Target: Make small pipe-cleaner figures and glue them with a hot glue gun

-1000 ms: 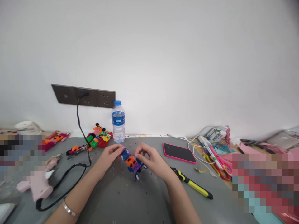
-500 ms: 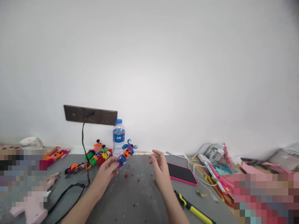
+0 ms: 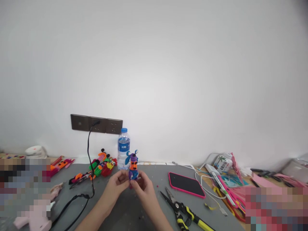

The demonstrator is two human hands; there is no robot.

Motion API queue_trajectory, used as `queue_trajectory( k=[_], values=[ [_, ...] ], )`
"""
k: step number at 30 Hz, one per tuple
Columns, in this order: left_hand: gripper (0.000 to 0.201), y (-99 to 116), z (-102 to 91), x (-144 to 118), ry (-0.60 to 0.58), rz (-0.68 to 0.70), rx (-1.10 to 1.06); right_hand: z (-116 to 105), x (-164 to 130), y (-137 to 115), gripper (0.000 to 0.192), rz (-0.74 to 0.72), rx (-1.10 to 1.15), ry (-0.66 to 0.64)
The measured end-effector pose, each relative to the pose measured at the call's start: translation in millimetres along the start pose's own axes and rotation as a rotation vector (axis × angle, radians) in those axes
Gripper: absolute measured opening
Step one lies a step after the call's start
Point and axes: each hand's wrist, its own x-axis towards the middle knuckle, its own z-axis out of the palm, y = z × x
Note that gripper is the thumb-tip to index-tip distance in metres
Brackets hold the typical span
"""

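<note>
A small pipe-cleaner figure (image 3: 133, 166) with an orange body, black marks, blue base and curled blue antennae stands upright between my hands. My left hand (image 3: 120, 183) grips its lower left side, fingers wrapped behind it. From the right, my right hand (image 3: 143, 186) pinches its base with thumb and fingers. Just behind the figure is a water bottle (image 3: 124, 147) with a blue cap and label. Yellow-and-black pliers (image 3: 176, 207) lie with jaws apart to the right of my right hand. The underside of the figure is hidden by my fingers.
On the grey mat (image 3: 154, 171) lies a pink-cased phone (image 3: 186, 184) beside a white cable (image 3: 211, 192). Several colourful pipe-cleaner figures (image 3: 103, 165) are at the left, near a black cord (image 3: 88, 144) running to wall sockets (image 3: 97, 124). A pink glue gun (image 3: 36, 215) is at lower left.
My right hand has moved left and closed on the figure, which the left hand held alone before. The figure now stands straighter. The pliers' jaws have come into sight.
</note>
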Motion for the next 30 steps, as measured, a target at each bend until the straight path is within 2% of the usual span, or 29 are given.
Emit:
queue_trajectory(
  k=[4,7,12,16,23,30],
  values=[
    [0.025,-0.7,-1.6,-0.9,-0.017,0.008,0.038,-0.6,-0.9,-0.5,0.039,-0.008,-0.025,0.043],
    [0.026,1.2,-7.0,0.5,0.025,0.025,0.182,-5.3,1.1,-3.1,0.038,-0.010,-0.019,0.063],
    [0.021,6.8,-17.1,5.1,0.119,0.187,0.426,-9.4,3.0,-8.1,0.034,0.017,-0.026,0.052],
    [0.022,6.9,-20.5,6.5,0.125,0.248,0.470,-5.0,-0.4,-8.7,0.023,0.029,-0.111,0.020],
    [0.028,4.5,-28.0,11.1,0.282,0.376,0.545,-5.0,-1.2,-11.8,0.020,0.066,-0.220,0.022],
    [0.018,5.8,-27.6,7.6,0.273,0.408,0.701,-6.8,-3.0,-13.0,0.016,0.080,-0.283,-0.024]
  ],
)
